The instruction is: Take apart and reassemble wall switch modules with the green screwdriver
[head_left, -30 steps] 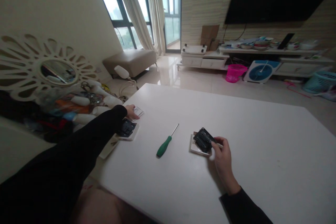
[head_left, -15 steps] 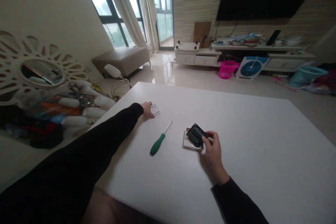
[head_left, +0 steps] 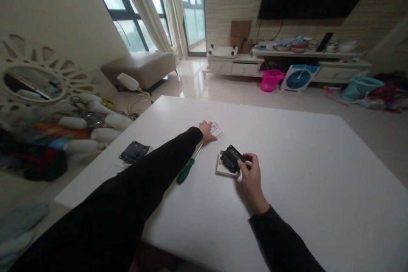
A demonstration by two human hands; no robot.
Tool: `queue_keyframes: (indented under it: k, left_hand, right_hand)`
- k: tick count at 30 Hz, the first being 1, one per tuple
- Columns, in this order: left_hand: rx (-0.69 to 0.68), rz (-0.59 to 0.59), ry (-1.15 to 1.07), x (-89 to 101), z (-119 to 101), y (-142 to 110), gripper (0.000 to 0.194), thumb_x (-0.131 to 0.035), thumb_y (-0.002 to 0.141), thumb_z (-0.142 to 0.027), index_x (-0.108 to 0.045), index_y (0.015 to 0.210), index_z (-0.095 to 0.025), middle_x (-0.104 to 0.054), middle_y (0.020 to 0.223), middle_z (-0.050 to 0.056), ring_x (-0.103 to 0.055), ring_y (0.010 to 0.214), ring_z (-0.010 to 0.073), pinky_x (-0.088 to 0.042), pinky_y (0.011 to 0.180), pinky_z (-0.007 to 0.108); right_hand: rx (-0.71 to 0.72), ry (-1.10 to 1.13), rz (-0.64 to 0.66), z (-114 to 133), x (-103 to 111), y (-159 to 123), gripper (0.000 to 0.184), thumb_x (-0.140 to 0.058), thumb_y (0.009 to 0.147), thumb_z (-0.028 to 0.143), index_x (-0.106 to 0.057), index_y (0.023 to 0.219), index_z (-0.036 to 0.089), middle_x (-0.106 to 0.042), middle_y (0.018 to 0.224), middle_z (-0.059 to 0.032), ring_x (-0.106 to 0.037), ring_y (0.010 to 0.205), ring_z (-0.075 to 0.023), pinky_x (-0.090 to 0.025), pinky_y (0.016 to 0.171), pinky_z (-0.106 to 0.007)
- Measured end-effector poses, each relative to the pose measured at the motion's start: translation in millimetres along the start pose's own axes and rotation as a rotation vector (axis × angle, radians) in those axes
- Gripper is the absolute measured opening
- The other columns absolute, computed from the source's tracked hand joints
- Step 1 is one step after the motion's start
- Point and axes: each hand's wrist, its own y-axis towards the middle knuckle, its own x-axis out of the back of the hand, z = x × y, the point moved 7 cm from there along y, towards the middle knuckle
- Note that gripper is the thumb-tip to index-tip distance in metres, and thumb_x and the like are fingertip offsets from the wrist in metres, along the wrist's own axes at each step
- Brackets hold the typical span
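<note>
My left hand (head_left: 208,131) is stretched toward the far side of the white table and grips the edge of a thin white square plate (head_left: 218,130) with dark outlines. My right hand (head_left: 251,174) pinches a black plastic part (head_left: 232,157), which looks like the back of a wall switch. That part sits tilted over a shallow white square box (head_left: 225,171); how far it goes in is hidden. Between my arms lies a screwdriver (head_left: 185,171) with a green handle, its shaft tip passing beneath my left hand.
A second black part (head_left: 134,151) lies at the table's left side, partly behind my left sleeve. The white table (head_left: 302,170) stretches away to the right. Beyond it stand a pink basket (head_left: 270,80), a blue and white fan (head_left: 298,78) and a beige bench (head_left: 140,68).
My left hand has moved right with the white plate, toward the black part. The second black part has come into view from behind my sleeve. My right hand keeps its hold.
</note>
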Motion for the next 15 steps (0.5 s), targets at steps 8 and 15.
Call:
queue_keyframes:
  k: [8,15]
  left_hand:
    - [-0.046,-0.061,-0.115,-23.3,-34.6,-31.8,0.102,-0.088,0.069,-0.063,-0.047,0.152,-0.021,-0.049,0.147,0.022,-0.048,0.139,0.0429,-0.042,0.117,0.049]
    - [-0.04,-0.131,-0.206,-41.5,-29.9,-78.4,0.101,-0.085,0.077,-0.058,-0.042,0.16,-0.017,-0.051,0.141,0.023,-0.051,0.136,0.0411,-0.041,0.119,0.047]
  right_hand:
    - [0.033,-0.043,0.044,1.6,-4.1,1.3,0.037,-0.072,0.077,0.039,-0.062,0.11,0.025,-0.064,0.114,-0.0063,-0.06,0.096,-0.0248,-0.05,0.086,-0.044]
    - [0.091,-0.063,0.042,4.1,-4.8,1.0,0.031,-0.068,0.078,0.035,-0.061,0.107,0.024,-0.065,0.111,-0.0056,-0.061,0.103,-0.0258,-0.048,0.091,-0.044]
